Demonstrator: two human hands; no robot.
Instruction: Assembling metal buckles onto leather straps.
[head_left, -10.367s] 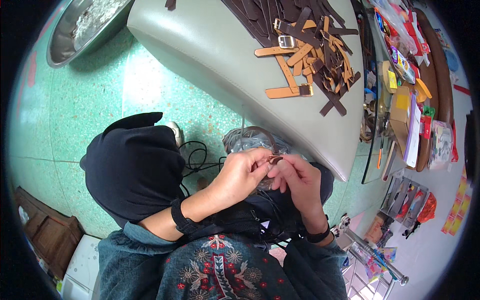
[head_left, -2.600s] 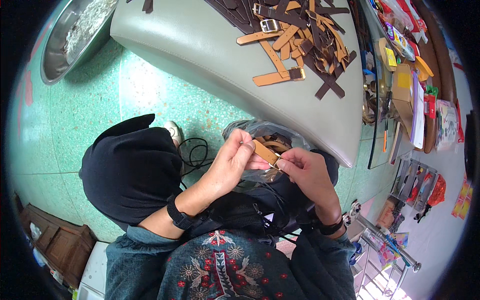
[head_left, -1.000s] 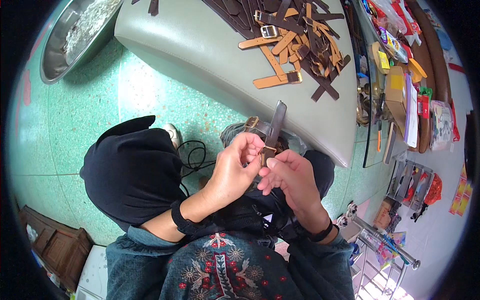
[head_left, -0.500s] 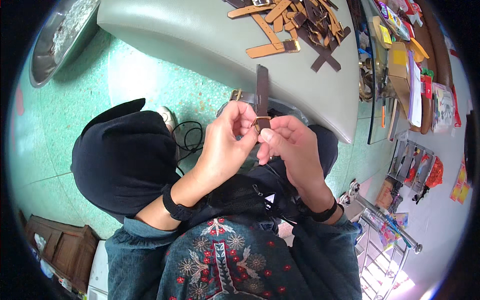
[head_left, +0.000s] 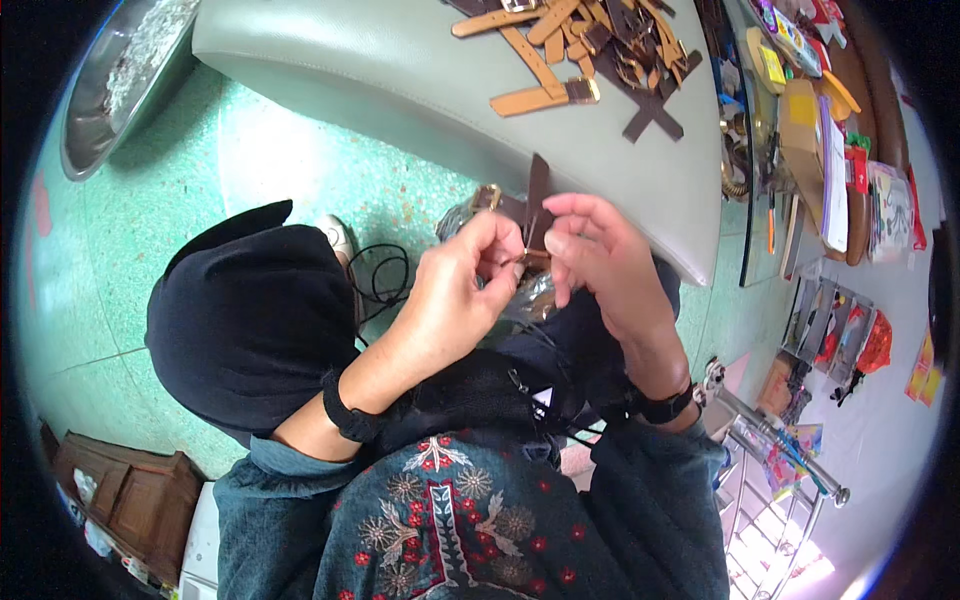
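A dark brown leather strap [head_left: 538,190] stands nearly upright at the edge of the grey bench, in front of me. My left hand [head_left: 465,268] pinches its lower end between thumb and fingertips, which hide most of the buckle there. Just right of the strap is my right hand [head_left: 605,255], its fingers apart and nothing visible in them. Behind my left fingertips, another brown strap with a gold buckle [head_left: 487,197] lies on a clear plastic bag [head_left: 535,300], partly covered by my hands.
Tan and brown buckled straps [head_left: 570,45] lie heaped on the grey padded bench [head_left: 400,90]. A metal basin [head_left: 95,140] is on the floor at the far left. To the right is a glass-edged table [head_left: 755,220] with boxes and papers. A black cable [head_left: 385,280] coils on the floor.
My right hand has let go of the strap and moved slightly right, fingers opening. The strap has tilted a little to the right and lowered, still in my left hand.
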